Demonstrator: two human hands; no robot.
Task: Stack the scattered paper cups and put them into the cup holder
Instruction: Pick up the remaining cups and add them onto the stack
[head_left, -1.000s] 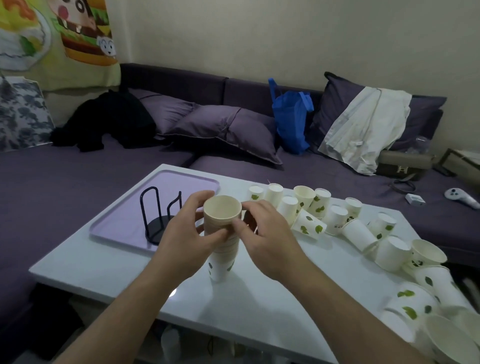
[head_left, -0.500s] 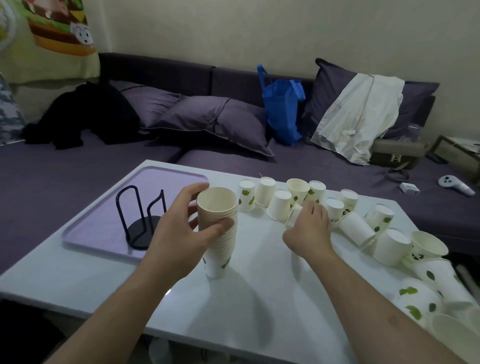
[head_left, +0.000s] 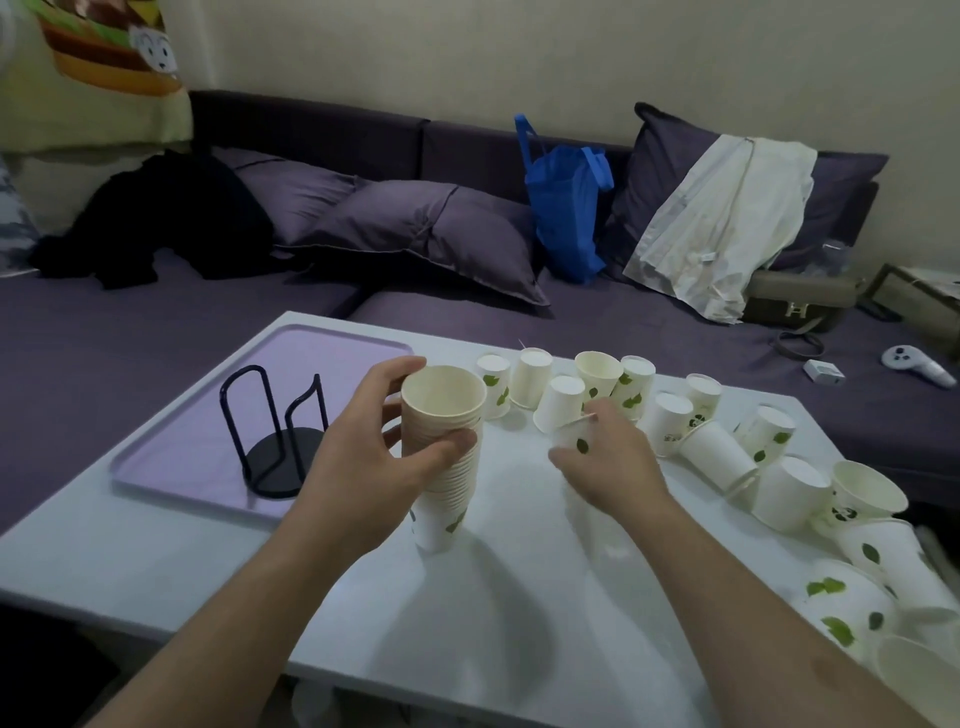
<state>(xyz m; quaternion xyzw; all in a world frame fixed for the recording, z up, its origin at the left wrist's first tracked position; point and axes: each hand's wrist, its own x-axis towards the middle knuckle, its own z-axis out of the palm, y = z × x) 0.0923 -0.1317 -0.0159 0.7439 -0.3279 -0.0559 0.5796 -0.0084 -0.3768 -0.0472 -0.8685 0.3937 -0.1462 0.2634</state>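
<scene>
The left hand (head_left: 363, 457) wraps its fingers and thumb around the upper part of a tall stack of cups (head_left: 444, 457) standing on the white table (head_left: 467, 623). To its right, the right hand (head_left: 613, 462) grips a single tipped cup (head_left: 574, 439), white with green leaves. The black wire cup holder (head_left: 275, 431) stands left on a purple tray (head_left: 171, 457).

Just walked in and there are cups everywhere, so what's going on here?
A person is gathering white paper cups with green leaf prints into one stack. Their left hand grips the tall nested stack of paper cups standing on the white table. Their right hand is picking a single tipped-over cup from the scattered row. The black wire cup holder stands empty on the lilac tray, and many cups are not yet stacked.
</scene>
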